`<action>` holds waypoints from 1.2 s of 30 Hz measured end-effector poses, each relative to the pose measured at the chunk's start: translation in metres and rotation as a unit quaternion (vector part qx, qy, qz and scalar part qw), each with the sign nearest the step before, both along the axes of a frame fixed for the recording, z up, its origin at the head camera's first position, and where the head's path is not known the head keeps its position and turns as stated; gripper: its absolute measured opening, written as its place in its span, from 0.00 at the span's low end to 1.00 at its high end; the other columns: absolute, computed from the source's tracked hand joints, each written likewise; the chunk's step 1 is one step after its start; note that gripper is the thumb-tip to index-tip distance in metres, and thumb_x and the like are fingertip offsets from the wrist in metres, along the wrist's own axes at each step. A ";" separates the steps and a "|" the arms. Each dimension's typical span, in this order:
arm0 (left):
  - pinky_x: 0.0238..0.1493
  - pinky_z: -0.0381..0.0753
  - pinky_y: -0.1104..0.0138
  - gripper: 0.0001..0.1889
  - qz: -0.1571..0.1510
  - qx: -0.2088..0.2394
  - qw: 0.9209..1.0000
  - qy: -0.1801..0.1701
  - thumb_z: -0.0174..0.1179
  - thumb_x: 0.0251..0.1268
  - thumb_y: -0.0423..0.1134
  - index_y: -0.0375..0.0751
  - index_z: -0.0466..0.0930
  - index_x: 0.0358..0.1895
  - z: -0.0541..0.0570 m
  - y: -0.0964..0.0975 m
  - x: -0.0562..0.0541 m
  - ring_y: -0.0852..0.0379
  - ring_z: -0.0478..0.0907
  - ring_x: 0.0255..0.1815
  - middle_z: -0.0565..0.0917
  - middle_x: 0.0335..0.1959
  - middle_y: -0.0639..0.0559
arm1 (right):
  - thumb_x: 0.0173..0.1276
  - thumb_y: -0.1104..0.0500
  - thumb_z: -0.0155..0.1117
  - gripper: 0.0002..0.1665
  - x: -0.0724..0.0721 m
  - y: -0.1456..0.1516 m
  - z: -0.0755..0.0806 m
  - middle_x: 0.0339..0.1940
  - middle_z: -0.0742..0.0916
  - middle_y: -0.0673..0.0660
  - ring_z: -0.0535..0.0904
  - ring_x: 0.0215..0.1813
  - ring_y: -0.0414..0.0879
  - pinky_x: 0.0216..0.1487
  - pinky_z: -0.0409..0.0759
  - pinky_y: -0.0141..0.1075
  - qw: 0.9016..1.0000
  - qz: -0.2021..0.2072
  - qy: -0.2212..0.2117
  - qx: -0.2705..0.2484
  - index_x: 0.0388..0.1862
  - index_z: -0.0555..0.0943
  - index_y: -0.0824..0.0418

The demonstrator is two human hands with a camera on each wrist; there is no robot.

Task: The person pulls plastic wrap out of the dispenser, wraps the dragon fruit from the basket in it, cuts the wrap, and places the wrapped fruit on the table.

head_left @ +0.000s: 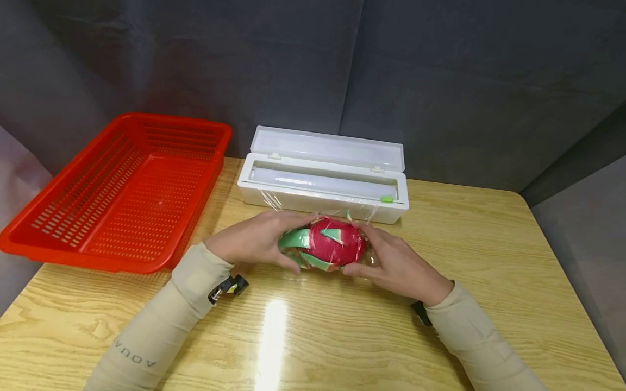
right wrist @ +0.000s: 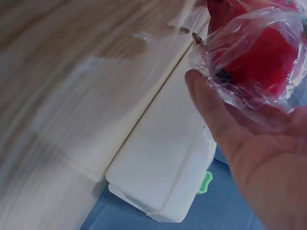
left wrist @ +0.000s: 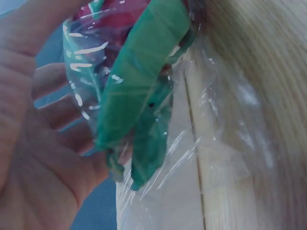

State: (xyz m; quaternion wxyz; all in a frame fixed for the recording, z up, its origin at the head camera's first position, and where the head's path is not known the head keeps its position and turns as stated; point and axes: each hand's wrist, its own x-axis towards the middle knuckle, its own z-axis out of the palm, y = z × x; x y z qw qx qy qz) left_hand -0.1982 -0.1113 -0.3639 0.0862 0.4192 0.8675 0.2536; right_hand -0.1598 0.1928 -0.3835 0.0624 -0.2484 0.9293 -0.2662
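Note:
A red dragon fruit (head_left: pixel 337 240) with green scales, covered in clear cling film, is held between both hands just in front of a white cling film box. My left hand (head_left: pixel 256 239) grips its scaly end, thumb on the near side and fingers on the far side. At the other end, my right hand (head_left: pixel 393 263) holds the round part. Loose cling film (left wrist: pixel 225 158) hangs below the green scales in the left wrist view. Bunched film surrounds the red end in the right wrist view. The fruit partly hides the fingers.
The white cling film box (head_left: pixel 323 202) stands behind the fruit, lid (head_left: pixel 327 147) raised, with a film roll (head_left: pixel 318 182) inside and a green slider (head_left: pixel 387 199) at its right. A red plastic basket (head_left: pixel 146 212) sits at the left of the wooden table (head_left: pixel 489 260). Dark curtain hangs behind.

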 end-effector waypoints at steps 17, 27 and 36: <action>0.73 0.78 0.57 0.63 0.019 -0.050 0.999 0.001 0.82 0.47 0.54 0.47 0.50 0.84 -0.006 0.006 0.003 0.50 0.71 0.75 0.69 0.78 0.48 | 0.58 0.32 0.75 0.63 0.001 -0.002 -0.001 0.67 0.84 0.59 0.88 0.57 0.47 0.58 0.88 0.45 0.998 0.006 0.061 0.017 0.82 0.61 0.61; 0.72 0.79 0.55 0.55 0.009 -0.044 0.996 0.084 0.77 0.58 0.48 0.39 0.51 0.83 -0.012 0.009 0.005 0.46 0.75 0.74 0.73 0.75 0.44 | 0.53 0.34 0.81 0.66 0.002 -0.004 -0.003 0.67 0.85 0.59 0.88 0.54 0.45 0.57 0.89 0.43 0.998 0.004 0.059 0.005 0.82 0.62 0.62; 0.73 0.78 0.56 0.59 -0.011 -0.035 0.992 0.119 0.81 0.52 0.44 0.36 0.49 0.82 -0.017 0.010 0.004 0.46 0.76 0.72 0.75 0.73 0.43 | 0.50 0.41 0.85 0.64 0.003 -0.006 -0.004 0.55 0.89 0.59 0.89 0.43 0.43 0.48 0.90 0.39 0.994 0.008 0.110 0.014 0.79 0.65 0.66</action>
